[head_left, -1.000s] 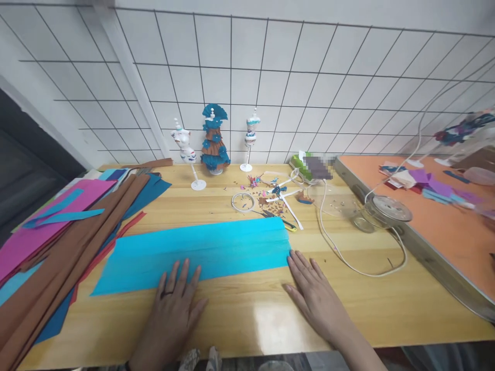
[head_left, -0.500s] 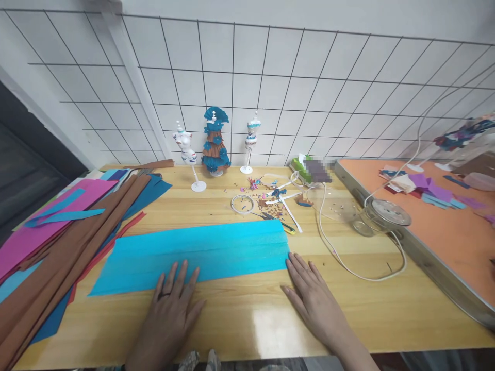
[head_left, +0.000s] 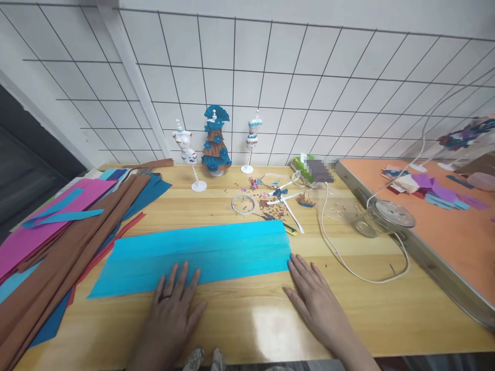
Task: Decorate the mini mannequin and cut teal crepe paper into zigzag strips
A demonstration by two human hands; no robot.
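A long sheet of bright blue crepe paper (head_left: 216, 250) lies flat on the wooden table (head_left: 247, 330) in front of me. My left hand (head_left: 174, 304) rests palm down, fingers spread, its fingertips over the paper's near edge. Beside the paper's right end lies my right hand (head_left: 315, 293), flat and open, its fingertips at the near corner. Neither hand grips anything. A yellow-handled cutter (head_left: 291, 229) pokes out past the paper's far right corner.
Stacked coloured paper (head_left: 77, 247) covers the left side. Small dress forms stand at the back, one wearing a blue and brown paper dress (head_left: 216, 141). Scraps surround a tape ring (head_left: 243, 204). A white cord (head_left: 348, 270) curls near a glass jar (head_left: 367, 224) at right.
The view has shifted very slightly. Both hands and the blue paper stay in place on the table.
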